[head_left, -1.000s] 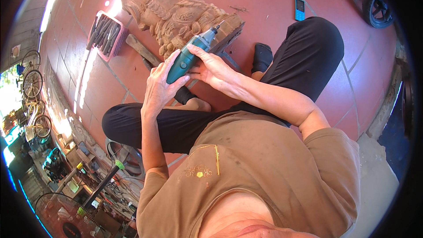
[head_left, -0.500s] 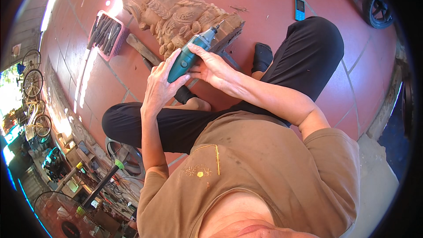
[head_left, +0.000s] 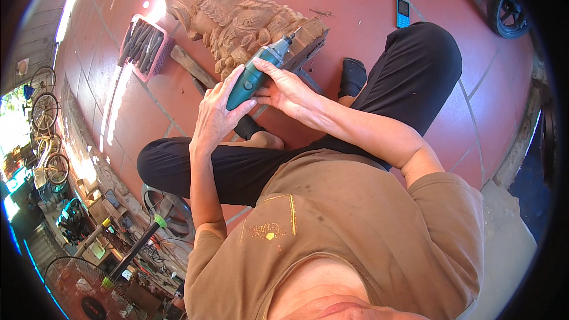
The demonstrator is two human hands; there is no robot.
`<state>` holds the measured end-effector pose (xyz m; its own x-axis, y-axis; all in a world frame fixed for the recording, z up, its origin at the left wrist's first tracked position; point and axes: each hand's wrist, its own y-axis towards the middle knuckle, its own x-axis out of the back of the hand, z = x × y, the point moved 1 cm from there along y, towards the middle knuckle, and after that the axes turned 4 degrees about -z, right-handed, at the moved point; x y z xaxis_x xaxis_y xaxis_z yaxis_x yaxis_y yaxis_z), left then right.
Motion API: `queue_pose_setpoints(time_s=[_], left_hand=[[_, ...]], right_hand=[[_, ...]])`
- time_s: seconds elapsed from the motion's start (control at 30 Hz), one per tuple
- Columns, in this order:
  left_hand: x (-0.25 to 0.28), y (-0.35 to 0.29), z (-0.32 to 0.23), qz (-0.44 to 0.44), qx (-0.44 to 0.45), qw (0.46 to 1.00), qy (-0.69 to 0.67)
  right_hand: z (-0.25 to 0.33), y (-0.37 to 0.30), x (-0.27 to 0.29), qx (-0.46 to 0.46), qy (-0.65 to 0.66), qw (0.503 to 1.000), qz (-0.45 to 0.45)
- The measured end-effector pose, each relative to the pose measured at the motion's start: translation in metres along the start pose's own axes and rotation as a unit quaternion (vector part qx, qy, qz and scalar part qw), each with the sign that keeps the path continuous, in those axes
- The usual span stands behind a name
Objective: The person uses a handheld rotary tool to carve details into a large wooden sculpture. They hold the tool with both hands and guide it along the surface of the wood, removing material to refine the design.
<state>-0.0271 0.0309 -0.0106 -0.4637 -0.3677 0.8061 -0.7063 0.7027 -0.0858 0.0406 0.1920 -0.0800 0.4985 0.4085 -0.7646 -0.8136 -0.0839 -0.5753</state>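
Note:
Both my hands hold a green rotary tool (head_left: 244, 86) with a grey nose and a thin bit pointing up and to the right. Around its rear end my left hand (head_left: 214, 112) is closed, thumb underneath and fingers along the far side. My right hand (head_left: 285, 92) grips the middle of the body, with its thumb lying on top. Just beyond the tool lies a carved wooden statue (head_left: 228, 18), brown and deeply cut with figures and folds. The tool's nose overlaps its near right end in view; whether they touch I cannot tell.
A pink basket (head_left: 168, 47) of dark-handled carving tools stands left of the statue, near a wooden mallet-like piece (head_left: 192, 65). Far right are a blue phone (head_left: 403, 13) and a black wheel (head_left: 508, 9). A fan (head_left: 89, 290) and clutter fill the lower left.

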Motion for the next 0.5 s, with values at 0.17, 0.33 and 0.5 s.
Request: queue_pose_setpoints(time_s=[0.17,0.33,0.5], left_hand=[[0.0000,-0.0005,0.0011,0.003,-0.001,1.000,0.000],[0.0005,-0.0003,0.0006,0.006,-0.005,1.000,-0.001],[0.0005,-0.0006,0.0008,0.008,-0.005,1.000,-0.001]], right_hand=[[0.0017,-0.0044,-0.0045,0.000,0.006,1.000,-0.023],[0.0016,-0.0051,-0.0033,-0.006,0.009,1.000,-0.016],[0.0014,-0.0054,-0.0015,-0.009,0.003,1.000,-0.009]])
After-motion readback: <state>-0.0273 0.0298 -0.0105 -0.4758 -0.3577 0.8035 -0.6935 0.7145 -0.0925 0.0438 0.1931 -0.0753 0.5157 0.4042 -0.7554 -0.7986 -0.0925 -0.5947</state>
